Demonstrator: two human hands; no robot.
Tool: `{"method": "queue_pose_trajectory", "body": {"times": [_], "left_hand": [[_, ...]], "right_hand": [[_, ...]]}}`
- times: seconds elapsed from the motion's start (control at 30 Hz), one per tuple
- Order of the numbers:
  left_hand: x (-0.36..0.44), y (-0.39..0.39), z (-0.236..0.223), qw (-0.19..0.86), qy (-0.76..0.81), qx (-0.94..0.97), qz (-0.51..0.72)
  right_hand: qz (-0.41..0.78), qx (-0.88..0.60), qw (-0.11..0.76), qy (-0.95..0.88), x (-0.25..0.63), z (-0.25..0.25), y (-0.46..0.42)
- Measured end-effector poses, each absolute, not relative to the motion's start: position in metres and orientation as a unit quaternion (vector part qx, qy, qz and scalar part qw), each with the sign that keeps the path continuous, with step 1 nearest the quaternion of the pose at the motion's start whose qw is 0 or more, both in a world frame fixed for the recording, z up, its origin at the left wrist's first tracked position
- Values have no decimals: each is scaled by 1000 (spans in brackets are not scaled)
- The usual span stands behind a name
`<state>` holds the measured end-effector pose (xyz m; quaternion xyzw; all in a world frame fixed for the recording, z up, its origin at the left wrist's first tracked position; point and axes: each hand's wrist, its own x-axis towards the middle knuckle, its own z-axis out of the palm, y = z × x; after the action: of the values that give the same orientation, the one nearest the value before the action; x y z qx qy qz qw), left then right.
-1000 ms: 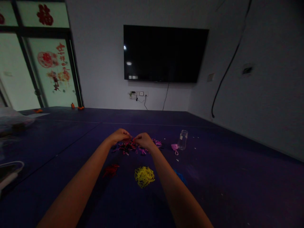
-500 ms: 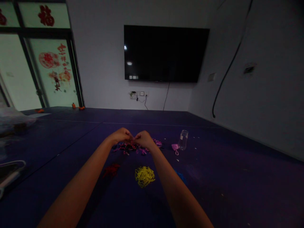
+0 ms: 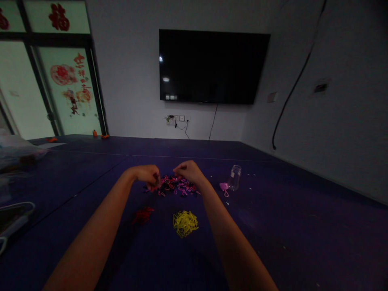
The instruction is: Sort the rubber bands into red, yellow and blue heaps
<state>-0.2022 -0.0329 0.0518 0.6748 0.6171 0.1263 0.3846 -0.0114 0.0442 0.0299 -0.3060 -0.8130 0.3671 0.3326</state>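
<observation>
Both my arms reach forward over a dark purple floor mat [image 3: 303, 226]. My left hand [image 3: 148, 175] is curled shut, and a small red piece shows at its fingertips. My right hand [image 3: 188, 171] is pinched closed just above a mixed pile of pink, red and dark small loops [image 3: 177, 186]; what it holds is too small to name. Nearer to me lie a yellow pile of loops [image 3: 185, 223] and a smaller red pile [image 3: 142, 214], one on each side of the gap between my forearms.
A clear bottle [image 3: 234, 178] stands to the right of the mixed pile with a pink cap [image 3: 223, 186] beside it. A black TV [image 3: 212, 66] hangs on the far wall. Glass doors with red paper cuts [image 3: 63, 76] are at left. A plastic bag [image 3: 18, 151] lies far left.
My hands were touching over the mixed pile; they have come apart, the left one drawing left and slightly toward me with a red piece. The view tilted slightly.
</observation>
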Motion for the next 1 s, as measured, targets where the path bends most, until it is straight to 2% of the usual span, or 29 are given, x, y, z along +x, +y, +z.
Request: {"method": "queue_pose_trajectory", "body": {"times": [0.13,0.3,0.53,0.73,1.0], "left_hand": [[-205,-38,47,403,665,628,-29],[-205,-37,42,397,700,589,-72],[-213,-36,41,353,724,592,-20],[-210,-16,38,118,688,709,99],[-196,4,14,33,675,724,134]], "right_hand": [[335,-318,340,-819,1,39,48],[312,-338,347,-817,11,45,45],[261,-353,335,-834,13,43,51],[177,-402,286,-852,13,32,61],[96,-526,142,-833,13,-4,76]]}}
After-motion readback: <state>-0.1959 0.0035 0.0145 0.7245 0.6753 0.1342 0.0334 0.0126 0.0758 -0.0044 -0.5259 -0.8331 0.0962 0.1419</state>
